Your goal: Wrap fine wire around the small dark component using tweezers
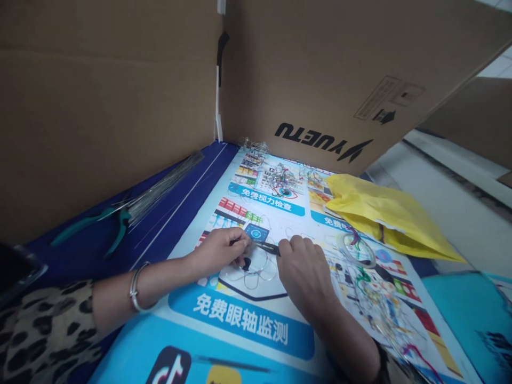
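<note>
wire petals (259,273) look partly formed, straight wires (168,186) lie unbent; left hand (222,249) pinches the petals' end, right hand (306,272) is closed around a dark tool (267,247).

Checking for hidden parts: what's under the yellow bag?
The poster runs under the yellow bag's left end; blue cloth shows by its near edge. Anything else underneath is covered.

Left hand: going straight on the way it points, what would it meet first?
The left hand would likely first meet the dark tool in the right hand, though depth is unclear.
</note>
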### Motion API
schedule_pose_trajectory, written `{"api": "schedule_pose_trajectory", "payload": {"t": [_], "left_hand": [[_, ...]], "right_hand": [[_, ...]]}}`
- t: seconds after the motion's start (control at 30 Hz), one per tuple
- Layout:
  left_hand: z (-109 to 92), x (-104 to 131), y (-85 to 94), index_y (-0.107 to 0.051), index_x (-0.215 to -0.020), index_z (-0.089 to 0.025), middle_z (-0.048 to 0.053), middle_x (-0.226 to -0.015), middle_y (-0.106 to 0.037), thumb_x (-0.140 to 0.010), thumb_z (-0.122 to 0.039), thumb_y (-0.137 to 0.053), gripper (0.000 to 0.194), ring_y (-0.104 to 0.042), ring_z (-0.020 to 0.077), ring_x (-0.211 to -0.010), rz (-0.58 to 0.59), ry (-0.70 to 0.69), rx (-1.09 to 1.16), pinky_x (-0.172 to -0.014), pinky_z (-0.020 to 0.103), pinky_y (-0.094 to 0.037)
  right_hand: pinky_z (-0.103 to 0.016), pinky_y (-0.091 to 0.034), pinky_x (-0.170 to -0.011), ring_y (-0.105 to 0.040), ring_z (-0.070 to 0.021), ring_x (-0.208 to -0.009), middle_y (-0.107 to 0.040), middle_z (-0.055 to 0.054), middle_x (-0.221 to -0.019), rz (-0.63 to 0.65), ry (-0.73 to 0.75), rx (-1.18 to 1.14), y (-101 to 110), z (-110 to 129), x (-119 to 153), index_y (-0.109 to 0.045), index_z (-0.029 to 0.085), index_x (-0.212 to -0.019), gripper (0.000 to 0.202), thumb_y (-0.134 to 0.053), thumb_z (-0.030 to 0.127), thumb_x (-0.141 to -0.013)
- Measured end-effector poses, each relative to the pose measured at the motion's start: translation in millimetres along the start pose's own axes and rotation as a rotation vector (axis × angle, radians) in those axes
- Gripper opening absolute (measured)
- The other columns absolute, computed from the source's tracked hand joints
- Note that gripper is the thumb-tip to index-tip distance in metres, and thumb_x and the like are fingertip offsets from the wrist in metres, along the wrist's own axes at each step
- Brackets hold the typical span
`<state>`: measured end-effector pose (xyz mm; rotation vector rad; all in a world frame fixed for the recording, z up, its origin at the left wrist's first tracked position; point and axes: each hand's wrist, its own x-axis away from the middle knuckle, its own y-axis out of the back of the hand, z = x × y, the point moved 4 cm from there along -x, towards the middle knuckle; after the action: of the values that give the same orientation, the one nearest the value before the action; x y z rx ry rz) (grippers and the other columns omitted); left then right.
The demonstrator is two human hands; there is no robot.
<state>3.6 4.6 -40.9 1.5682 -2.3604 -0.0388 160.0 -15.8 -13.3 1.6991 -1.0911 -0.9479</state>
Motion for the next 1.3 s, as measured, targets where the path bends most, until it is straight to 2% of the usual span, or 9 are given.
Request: {"api": "schedule_pose_trajectory", "payload": {"t": [0.23, 0.43, 0.63, 0.8, 1.0, 1.3], "left_hand": [[1.1, -0.7, -0.6, -0.051, -0.071, -0.016, -0.002, -0.056, -0.058, -0.078, -0.027, -0.044, 0.015, -0.057, 0.011, -0.053, 0.012, -0.02, -0.002, -0.05, 0.02, -0.044], [1.3, -1.2, -0.2, -0.052, -0.072, -0.017, -0.002, -0.055, -0.058, -0.079, -0.028, -0.043, 0.016, -0.056, 0.0102, -0.05, 0.001, -0.016, -0.052, -0.047, 0.019, -0.041], [1.0, -0.7, 0.5, -0.055, -0.072, -0.016, -0.001, -0.056, -0.06, -0.08, -0.029, -0.043, 0.019, -0.055, 0.0096, -0.052, 0.011, -0.043, -0.108, -0.053, 0.019, -0.041], [2.9, -0.6, 0.3, -0.055, -0.07, -0.016, 0.0, -0.059, -0.062, -0.081, -0.029, -0.041, 0.022, -0.055, 0.0098, -0.053, 0.034, -0.067, -0.139, -0.051, 0.019, -0.039], [3.8, -1.6, -3.0, -0.053, -0.071, -0.016, 0.0, -0.054, -0.059, -0.082, -0.032, -0.041, 0.024, -0.053, 0.0088, -0.048, 0.076, -0.022, -0.071, -0.046, 0.018, -0.038], [6.7, -1.6, -5.3, -0.05, -0.07, -0.016, -0.001, -0.054, -0.059, -0.082, -0.032, -0.043, 0.021, -0.054, 0.0087, -0.049, 0.129, 0.006, 0.044, -0.046, 0.018, -0.038]], "right_hand": [[-0.032, -0.022, -0.063, -0.044, -0.0214, -0.073, -0.054, -0.006, -0.078, -0.035, 0.009, 0.001, 0.6, 0.1, 0.9, -0.054, 0.02, -0.08, 0.008, -0.047, 0.016, -0.08], [-0.032, -0.022, -0.063, -0.043, -0.0207, -0.072, -0.053, -0.006, -0.076, -0.058, 0.032, -0.003, 1.6, 1.3, 1.1, -0.054, 0.02, -0.079, 0.007, -0.048, 0.015, -0.079], [-0.033, -0.022, -0.064, -0.042, -0.0212, -0.072, -0.052, -0.006, -0.074, -0.103, 0.078, 0.031, 7.9, 3.9, 1.1, -0.054, 0.019, -0.078, 0.006, -0.049, 0.015, -0.079], [-0.034, -0.023, -0.064, -0.041, -0.0216, -0.072, -0.051, -0.006, -0.075, -0.144, 0.12, 0.095, 13.8, 6.1, -0.2, -0.054, 0.018, -0.083, 0.009, -0.046, 0.014, -0.08], [-0.034, -0.023, -0.064, -0.041, -0.0218, -0.072, -0.051, -0.006, -0.075, -0.162, 0.146, 0.096, 9.2, 5.6, -1.6, -0.054, 0.018, -0.083, 0.009, -0.047, 0.014, -0.08], [-0.034, -0.023, -0.064, -0.041, -0.0208, -0.072, -0.052, -0.007, -0.076, -0.183, 0.158, 0.092, 7.6, 5.6, -0.5, -0.056, 0.016, -0.089, 0.014, -0.045, 0.014, -0.081]]}}
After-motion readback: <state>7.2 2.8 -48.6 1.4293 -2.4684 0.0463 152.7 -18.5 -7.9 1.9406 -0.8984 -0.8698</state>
